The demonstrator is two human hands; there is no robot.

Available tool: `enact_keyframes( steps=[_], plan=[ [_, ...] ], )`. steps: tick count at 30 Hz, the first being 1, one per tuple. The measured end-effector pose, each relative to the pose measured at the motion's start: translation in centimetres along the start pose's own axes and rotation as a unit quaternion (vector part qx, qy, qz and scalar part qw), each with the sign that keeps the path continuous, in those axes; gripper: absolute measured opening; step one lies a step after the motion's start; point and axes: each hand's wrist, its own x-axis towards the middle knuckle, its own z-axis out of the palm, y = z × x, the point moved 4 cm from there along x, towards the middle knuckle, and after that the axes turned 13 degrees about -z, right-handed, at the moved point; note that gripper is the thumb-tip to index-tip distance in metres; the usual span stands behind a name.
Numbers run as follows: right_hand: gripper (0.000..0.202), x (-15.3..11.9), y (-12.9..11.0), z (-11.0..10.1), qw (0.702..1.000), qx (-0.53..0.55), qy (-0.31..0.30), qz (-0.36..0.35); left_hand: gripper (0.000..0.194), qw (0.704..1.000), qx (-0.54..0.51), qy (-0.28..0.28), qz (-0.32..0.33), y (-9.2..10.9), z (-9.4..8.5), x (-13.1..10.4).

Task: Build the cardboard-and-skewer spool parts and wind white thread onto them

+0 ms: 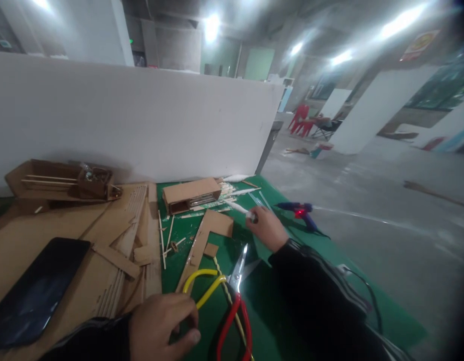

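My right hand point(267, 228) pinches the near end of a slim white stick-like piece point(237, 206) over the green table. My left hand point(166, 326) is low in the view, thumb and fingers apart with nothing between them, beside the yellow handle of some pliers or scissors point(205, 273). Red-handled scissors point(235, 281) lie between the hands, their blades pointing away. A cardboard box point(192, 194) with sticks inside sits beyond, and an L-shaped cardboard piece point(201, 238) lies nearer. To the right of my right hand is a blue glue gun point(301, 213) with a red light.
Cardboard sheets point(115, 220) and a dark phone point(39, 291) lie at the left, with an open cardboard box point(58, 180) behind. A white panel point(141, 120) stands at the back. A cable point(370, 291) runs along the right edge; thin sticks point(167, 235) are scattered.
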Motion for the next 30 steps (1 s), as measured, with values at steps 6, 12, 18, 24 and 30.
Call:
enact_keyframes(
  steps=[6,12,18,24,30],
  plan=[
    [0.016,-6.5,-6.4,-3.5,0.965,0.256,0.036,-0.055,0.03,0.984,-0.15,0.088,-0.044,0.2,-0.4,0.1],
    [0.019,-11.3,-13.2,-0.5,0.77,0.63,-0.073,-0.063,0.045,0.955,-0.248,0.128,-0.096,-0.3,0.1,-0.2],
    [0.02,-10.8,-13.4,1.4,0.799,0.59,-0.045,-0.104,0.032,0.935,-0.305,0.116,-0.142,-1.7,-0.6,0.9],
    [0.027,-10.7,-12.9,2.5,0.819,0.563,-0.047,-0.102,0.037,0.913,-0.322,0.141,-0.209,-2.9,-0.8,1.4],
    [0.028,-10.4,-12.4,3.0,0.814,0.567,-0.055,-0.114,0.042,0.837,-0.493,0.043,-0.235,-3.5,1.5,1.4]
  ],
)
